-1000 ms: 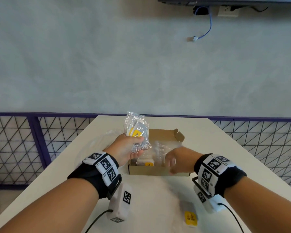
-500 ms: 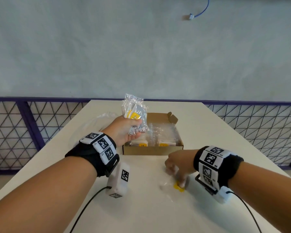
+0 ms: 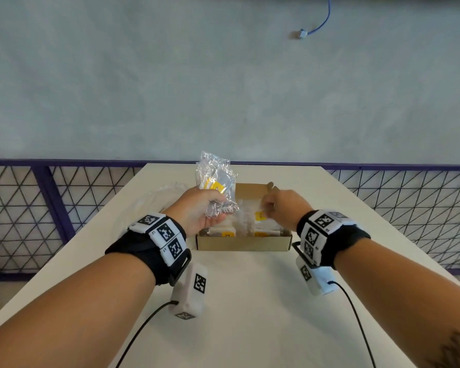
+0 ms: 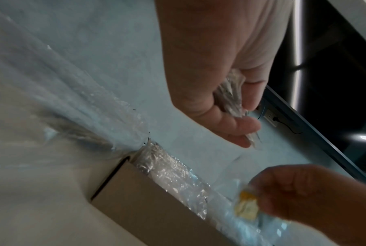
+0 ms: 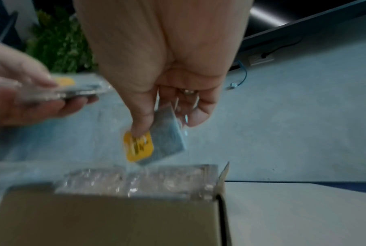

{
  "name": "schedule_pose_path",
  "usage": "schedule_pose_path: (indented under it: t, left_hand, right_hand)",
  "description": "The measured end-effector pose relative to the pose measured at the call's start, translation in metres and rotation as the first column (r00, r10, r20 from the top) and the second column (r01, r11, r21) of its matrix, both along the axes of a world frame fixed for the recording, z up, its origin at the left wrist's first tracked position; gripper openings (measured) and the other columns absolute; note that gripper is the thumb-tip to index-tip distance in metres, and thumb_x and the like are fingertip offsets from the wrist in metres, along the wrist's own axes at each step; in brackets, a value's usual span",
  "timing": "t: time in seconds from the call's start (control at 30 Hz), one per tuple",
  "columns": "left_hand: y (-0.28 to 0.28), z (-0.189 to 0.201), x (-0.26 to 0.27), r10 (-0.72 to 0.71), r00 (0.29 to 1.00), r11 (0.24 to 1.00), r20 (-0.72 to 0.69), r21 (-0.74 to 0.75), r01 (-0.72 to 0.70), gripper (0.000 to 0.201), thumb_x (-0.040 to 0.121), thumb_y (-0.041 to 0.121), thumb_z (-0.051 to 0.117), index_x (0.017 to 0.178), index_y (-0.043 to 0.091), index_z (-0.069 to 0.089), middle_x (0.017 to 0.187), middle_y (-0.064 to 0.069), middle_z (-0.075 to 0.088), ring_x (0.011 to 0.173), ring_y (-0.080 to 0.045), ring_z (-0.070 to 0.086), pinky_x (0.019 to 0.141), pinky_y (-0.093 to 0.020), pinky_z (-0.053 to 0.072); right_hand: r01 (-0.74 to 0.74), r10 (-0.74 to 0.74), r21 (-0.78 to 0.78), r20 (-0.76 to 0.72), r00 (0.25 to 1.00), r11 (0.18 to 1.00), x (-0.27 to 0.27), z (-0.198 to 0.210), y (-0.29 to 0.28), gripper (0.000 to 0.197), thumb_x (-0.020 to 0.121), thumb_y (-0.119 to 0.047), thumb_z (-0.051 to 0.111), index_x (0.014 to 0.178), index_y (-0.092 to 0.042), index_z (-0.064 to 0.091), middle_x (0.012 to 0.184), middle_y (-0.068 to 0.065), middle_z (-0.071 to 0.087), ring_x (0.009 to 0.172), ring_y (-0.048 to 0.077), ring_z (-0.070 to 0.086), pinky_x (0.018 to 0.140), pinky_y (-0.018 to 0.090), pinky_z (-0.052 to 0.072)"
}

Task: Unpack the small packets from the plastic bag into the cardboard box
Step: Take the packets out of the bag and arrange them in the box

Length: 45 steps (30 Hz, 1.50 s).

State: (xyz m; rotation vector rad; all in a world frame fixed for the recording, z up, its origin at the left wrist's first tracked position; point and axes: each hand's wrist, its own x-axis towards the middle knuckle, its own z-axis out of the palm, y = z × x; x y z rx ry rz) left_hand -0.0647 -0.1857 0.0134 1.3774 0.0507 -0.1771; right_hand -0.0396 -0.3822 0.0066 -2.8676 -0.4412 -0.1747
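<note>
An open cardboard box sits mid-table with several clear packets with yellow labels inside. My left hand grips a clear plastic bag with packets in it, held up just left of the box; in the left wrist view the bag is bunched in the curled fingers. My right hand hovers over the box's right half and pinches a small packet with a yellow label. The right wrist view shows that packet between thumb and fingers, above the box.
The white table runs forward to a purple railing with wire mesh. A crumpled clear plastic sheet lies left of the box. A blue cable end hangs on the grey wall.
My right hand picked a packet up from the table near me and carried it up over the box. The left hand kept holding the bag beside the box.
</note>
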Motion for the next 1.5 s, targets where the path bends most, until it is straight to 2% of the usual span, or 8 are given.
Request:
schedule_pose_path:
  t: [0.13, 0.4, 0.73, 0.83, 0.93, 1.07, 1.23, 1.5]
  left_hand:
    - [0.003, 0.000, 0.000, 0.009, 1.000, 1.000, 0.002, -0.008, -0.009, 0.036, 0.087, -0.001, 0.052, 0.124, 0.000, 0.050, 0.107, -0.020, 0.060, 0.072, -0.025, 0.067, 0.044, -0.019, 0.052]
    - [0.007, -0.002, 0.002, 0.012, 1.000, 1.000, -0.005, -0.014, -0.012, 0.033, 0.088, -0.001, 0.053, 0.120, 0.003, 0.051, 0.103, -0.016, 0.061, 0.065, -0.020, 0.070, 0.043, -0.019, 0.051]
    - [0.006, -0.005, 0.003, 0.003, 1.000, 1.000, -0.011, -0.006, -0.003, 0.031, 0.086, -0.001, 0.055, 0.116, 0.006, 0.055, 0.116, -0.020, 0.059, 0.085, -0.027, 0.065, 0.045, -0.021, 0.052]
    - [0.006, -0.006, 0.003, -0.018, 1.000, 1.000, -0.002, -0.007, 0.018, 0.024, 0.087, -0.001, 0.057, 0.109, 0.010, 0.058, 0.113, -0.017, 0.060, 0.090, -0.029, 0.065, 0.045, -0.021, 0.052]
    - [0.004, -0.007, 0.003, -0.059, 0.998, 0.998, 0.010, 0.022, 0.059, 0.026, 0.087, 0.001, 0.059, 0.111, 0.009, 0.058, 0.105, -0.012, 0.062, 0.089, -0.026, 0.065, 0.050, -0.020, 0.053]
    - [-0.002, -0.008, 0.001, -0.120, 0.993, 0.989, -0.003, 0.087, 0.120, 0.028, 0.084, 0.000, 0.063, 0.110, 0.004, 0.058, 0.089, -0.009, 0.064, 0.073, -0.018, 0.065, 0.047, -0.019, 0.051]
    - [-0.010, -0.009, -0.003, -0.208, 0.978, 0.949, -0.012, 0.240, 0.205, 0.036, 0.079, -0.001, 0.068, 0.109, 0.014, 0.057, 0.087, -0.005, 0.067, 0.073, -0.016, 0.063, 0.049, -0.020, 0.049]
    - [-0.005, -0.017, 0.013, 0.026, 0.996, 0.994, 0.080, 0.104, -0.035, 0.063, 0.074, 0.011, 0.077, 0.130, 0.014, 0.049, 0.070, 0.000, 0.070, 0.050, -0.011, 0.047, 0.039, -0.018, 0.040]
  right_hand:
    - [0.011, -0.027, -0.192, -0.080, 0.996, 0.981, 0.005, -0.015, 0.005, 0.030, 0.090, -0.002, 0.047, 0.113, -0.014, 0.063, 0.118, 0.006, 0.063, 0.107, 0.024, 0.060, 0.091, 0.029, 0.047]
    - [-0.018, 0.002, -0.174, -0.091, 0.996, 0.985, 0.005, -0.018, 0.002, 0.021, 0.091, -0.018, 0.052, 0.108, -0.018, 0.066, 0.114, 0.001, 0.065, 0.105, 0.021, 0.060, 0.092, 0.029, 0.045]
    - [0.033, -0.066, -0.417, -0.064, 0.996, 0.908, 0.004, -0.016, 0.010, 0.026, 0.086, -0.001, 0.046, 0.102, -0.009, 0.065, 0.104, 0.007, 0.065, 0.097, 0.026, 0.062, 0.086, 0.033, 0.052]
    - [0.054, -0.073, -0.233, -0.073, 0.995, 0.971, 0.005, -0.017, 0.010, 0.021, 0.091, -0.022, 0.052, 0.108, -0.015, 0.064, 0.108, 0.003, 0.065, 0.102, 0.022, 0.061, 0.086, 0.030, 0.048]
    - [0.078, -0.069, 0.228, -0.047, 0.996, 0.971, 0.005, -0.006, 0.011, 0.035, 0.089, -0.034, 0.057, 0.121, -0.018, 0.057, 0.107, 0.001, 0.062, 0.095, 0.016, 0.056, 0.083, 0.026, 0.043]
    - [0.044, 0.090, 0.794, -0.124, 0.988, 0.607, 0.002, 0.009, 0.022, 0.062, 0.085, -0.024, 0.065, 0.139, -0.025, 0.035, 0.114, 0.002, 0.051, 0.103, 0.020, 0.054, 0.082, 0.031, 0.048]
    - [0.008, 0.249, 0.804, -0.194, 0.949, 0.594, 0.003, 0.009, 0.022, 0.089, 0.074, -0.006, 0.075, 0.142, -0.038, 0.026, 0.131, 0.002, 0.041, 0.101, 0.022, 0.059, 0.066, 0.029, 0.054]
    - [0.088, 0.251, 0.927, -0.188, 0.950, 0.365, 0.006, 0.000, 0.019, 0.052, 0.079, -0.003, 0.070, 0.118, -0.026, 0.045, 0.113, 0.016, 0.055, 0.074, 0.018, 0.062, 0.058, 0.025, 0.051]
